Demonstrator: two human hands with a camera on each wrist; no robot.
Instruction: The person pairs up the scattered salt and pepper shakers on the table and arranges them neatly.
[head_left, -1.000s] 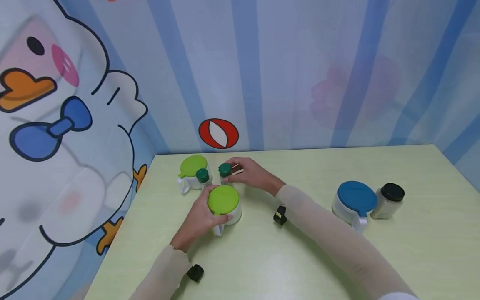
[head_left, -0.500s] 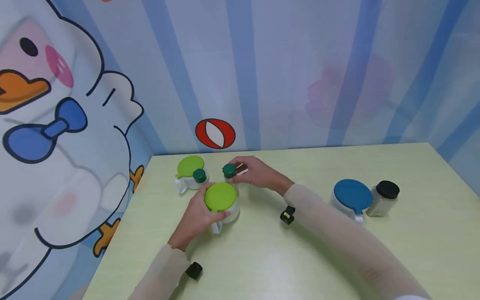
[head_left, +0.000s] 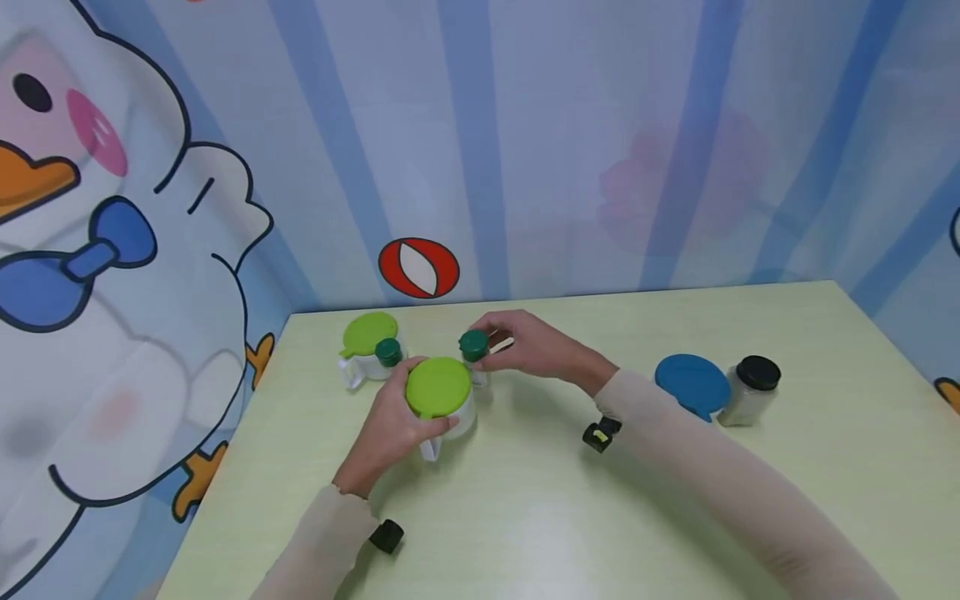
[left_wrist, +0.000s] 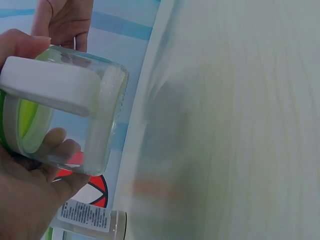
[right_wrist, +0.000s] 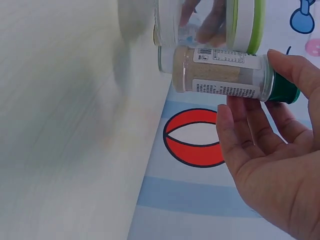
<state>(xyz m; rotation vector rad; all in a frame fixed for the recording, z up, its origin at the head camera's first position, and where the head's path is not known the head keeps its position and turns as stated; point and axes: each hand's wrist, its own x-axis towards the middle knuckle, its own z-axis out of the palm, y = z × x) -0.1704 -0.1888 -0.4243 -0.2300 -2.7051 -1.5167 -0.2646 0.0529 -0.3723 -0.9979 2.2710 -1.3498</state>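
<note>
My left hand (head_left: 390, 425) grips a clear jar (left_wrist: 75, 105) with a lime-green lid (head_left: 438, 387) and a white handle. In the left wrist view, the jar looks raised off the table. To its right, my right hand (head_left: 536, 346) pinches a spice bottle (right_wrist: 220, 72) near its dark green cap, thumb on one side and fingers on the other. Tan powder and printed labels show on the bottle, which also looks raised. A second green-capped bottle (head_left: 388, 352) and another lime-lidded jar (head_left: 370, 333) stand together behind my left hand.
On the right side of the table (head_left: 510, 508) are a blue-lidded jar (head_left: 692, 383), partly hidden by my right sleeve, and a black-capped bottle (head_left: 752, 392). A patterned cloth wall (head_left: 555, 167) rises behind the table's back edge.
My right hand has carried its spice bottle to the right, away from the other green-capped bottle. My left hand and its jar have shifted slightly. The head view has turned a little right.
</note>
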